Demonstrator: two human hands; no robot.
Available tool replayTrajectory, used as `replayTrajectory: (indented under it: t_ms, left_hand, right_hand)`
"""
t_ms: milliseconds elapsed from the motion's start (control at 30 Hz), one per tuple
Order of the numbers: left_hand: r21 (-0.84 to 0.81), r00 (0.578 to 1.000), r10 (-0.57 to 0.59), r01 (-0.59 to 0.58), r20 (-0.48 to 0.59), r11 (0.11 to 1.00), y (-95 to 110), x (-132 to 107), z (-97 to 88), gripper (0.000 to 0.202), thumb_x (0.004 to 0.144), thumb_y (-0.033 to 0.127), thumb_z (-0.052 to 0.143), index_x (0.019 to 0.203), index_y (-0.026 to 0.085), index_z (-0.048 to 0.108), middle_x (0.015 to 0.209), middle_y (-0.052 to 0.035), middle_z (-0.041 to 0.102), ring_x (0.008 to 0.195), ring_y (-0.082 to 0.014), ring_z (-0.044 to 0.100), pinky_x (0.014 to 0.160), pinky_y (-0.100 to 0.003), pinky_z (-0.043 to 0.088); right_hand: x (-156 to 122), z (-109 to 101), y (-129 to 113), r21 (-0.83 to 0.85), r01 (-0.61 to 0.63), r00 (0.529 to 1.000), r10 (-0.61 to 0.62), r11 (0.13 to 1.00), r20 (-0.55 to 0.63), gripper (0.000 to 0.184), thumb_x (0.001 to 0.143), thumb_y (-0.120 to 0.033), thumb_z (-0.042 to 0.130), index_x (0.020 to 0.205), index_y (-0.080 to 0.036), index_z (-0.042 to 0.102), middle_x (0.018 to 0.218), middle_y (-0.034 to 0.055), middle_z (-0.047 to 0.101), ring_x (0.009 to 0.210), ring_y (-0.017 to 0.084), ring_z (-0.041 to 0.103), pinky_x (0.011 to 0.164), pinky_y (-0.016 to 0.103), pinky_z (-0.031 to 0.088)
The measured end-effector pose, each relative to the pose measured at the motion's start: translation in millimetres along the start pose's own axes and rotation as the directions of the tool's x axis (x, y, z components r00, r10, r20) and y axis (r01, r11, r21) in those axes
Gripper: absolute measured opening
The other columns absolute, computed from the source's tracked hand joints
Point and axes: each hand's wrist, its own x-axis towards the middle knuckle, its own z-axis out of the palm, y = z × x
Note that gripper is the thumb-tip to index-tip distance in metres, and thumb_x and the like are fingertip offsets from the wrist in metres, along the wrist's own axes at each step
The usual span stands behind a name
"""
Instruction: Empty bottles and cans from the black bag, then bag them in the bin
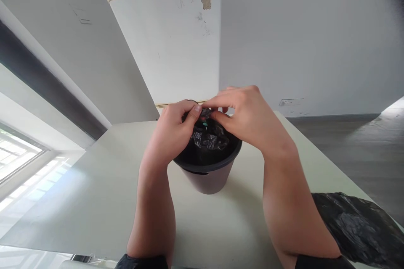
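Both hands over small dark bin (208,178), which stands mid-table on white table (78,201). Left hand (176,128) and right hand (249,117) meet above the bin's far rim, fingers closed, both pinching the bunched top of a black bag (210,139); the rest of it hangs down inside the bin. Second bag (356,227), black and crumpled, lies on the table's right edge, beside the right forearm. White fridge (176,38) behind table.
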Motion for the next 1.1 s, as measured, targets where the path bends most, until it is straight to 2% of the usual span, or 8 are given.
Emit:
replayTrajectory:
  t_ms: [100, 267, 433, 600, 733, 867, 1000, 1100]
  left_hand:
    - [0.005, 1.0, -0.024, 0.024, -0.004, 1.0, -2, 1, -0.8, 0.039, 0.106, 0.039, 0.053, 0.072, 0.02, 0.054, 0.07, -0.0007, 0.05, 0.068, -0.0171, 0.046, 0.061, -0.031, 0.037]
    - [-0.061, 0.998, -0.056, 0.055, -0.014, 0.997, -6, 3, -1.9, 0.041, 0.106, 0.04, 0.053, 0.071, 0.02, 0.059, 0.07, -0.0019, 0.059, 0.071, -0.0192, 0.057, 0.064, -0.031, 0.047]
    - [-0.13, 0.989, -0.031, 0.013, -0.142, 0.991, -10, 5, -1.2, 0.022, 0.101, 0.036, 0.063, 0.099, 0.023, 0.08, 0.1, -0.0058, 0.077, 0.1, -0.0272, 0.072, 0.089, -0.039, 0.06]
    - [-0.17, 0.962, -0.085, 0.041, -0.261, 0.985, -17, 8, -0.5, 0.023, 0.095, 0.031, 0.071, 0.113, 0.024, 0.082, 0.098, -0.0058, 0.079, 0.097, -0.0268, 0.074, 0.091, -0.041, 0.063]
    - [-0.153, 0.939, -0.129, 0.083, -0.318, 0.985, -42, 13, -12.6, 0.039, 0.089, 0.026, 0.076, 0.128, 0.022, 0.078, 0.095, -0.0057, 0.079, 0.091, -0.0239, 0.075, 0.093, -0.04, 0.063]
    - [-0.016, 0.921, -0.181, 0.187, -0.344, 0.982, -63, 14, -29.3, 0.041, 0.084, 0.024, 0.081, 0.125, 0.02, 0.079, 0.087, -0.0066, 0.078, 0.085, -0.0245, 0.076, 0.095, -0.043, 0.062]
    - [-0.056, 0.94, -0.142, 0.131, -0.31, 0.99, -45, 8, -27.4, 0.035, 0.089, 0.026, 0.08, 0.124, 0.025, 0.079, 0.09, -0.0046, 0.078, 0.081, -0.023, 0.077, 0.095, -0.043, 0.063]
    - [-0.174, 0.981, -0.043, 0.009, -0.188, 0.985, -15, 2, -16.9, 0.032, 0.091, 0.026, 0.081, 0.123, 0.026, 0.078, 0.094, -0.003, 0.078, 0.087, -0.0217, 0.077, 0.095, -0.039, 0.064]
  right_hand:
    - [0, 1, 1, 0.006, 0.041, 0.998, -0.04, 0.999, -0.044, 0.029, 0.092, -0.013, 0.059, 0.106, -0.026, 0.081, 0.089, 0.0025, 0.075, 0.084, 0.022, 0.064, 0.079, 0.037, 0.044]
    - [0, -1, -1, 0.046, 0.056, 0.996, -0.052, 0.997, -0.069, 0.021, 0.095, -0.02, 0.063, 0.089, -0.027, 0.082, 0.088, 0.0038, 0.074, 0.085, 0.024, 0.061, 0.079, 0.04, 0.043]
    - [0, -4, -7, 0.07, -0.052, 0.996, 0.056, 0.996, -0.062, 0.015, 0.094, -0.027, 0.069, 0.083, -0.028, 0.081, 0.081, 0.0041, 0.07, 0.083, 0.025, 0.059, 0.076, 0.04, 0.04]
    - [1, -3, -5, 0.035, -0.118, 0.992, 0.119, 0.992, -0.047, 0.018, 0.093, -0.026, 0.069, 0.076, -0.026, 0.076, 0.073, 0.0036, 0.062, 0.074, 0.022, 0.055, 0.07, 0.039, 0.034]
    - [-6, -3, 5, -0.081, -0.104, 0.986, 0.113, 0.991, 0.121, 0.03, 0.091, -0.021, 0.068, 0.061, -0.025, 0.068, 0.062, 0.0035, 0.05, 0.067, 0.021, 0.047, 0.07, 0.039, 0.031]
    - [-14, -5, 11, -0.111, -0.047, 0.949, 0.079, 0.993, 0.305, 0.036, 0.088, -0.017, 0.068, 0.054, -0.024, 0.06, 0.059, 0.0021, 0.044, 0.064, 0.018, 0.042, 0.071, 0.037, 0.031]
    - [-11, -7, 2, 0.053, -0.079, 0.944, 0.058, 0.995, 0.324, 0.026, 0.091, -0.025, 0.07, 0.065, -0.025, 0.069, 0.074, 0.0033, 0.059, 0.069, 0.019, 0.05, 0.068, 0.037, 0.035]
    - [-4, -3, -5, 0.149, -0.172, 0.977, 0.15, 0.974, 0.151, 0.011, 0.093, -0.029, 0.069, 0.085, -0.026, 0.076, 0.087, 0.0037, 0.067, 0.073, 0.019, 0.056, 0.067, 0.036, 0.038]
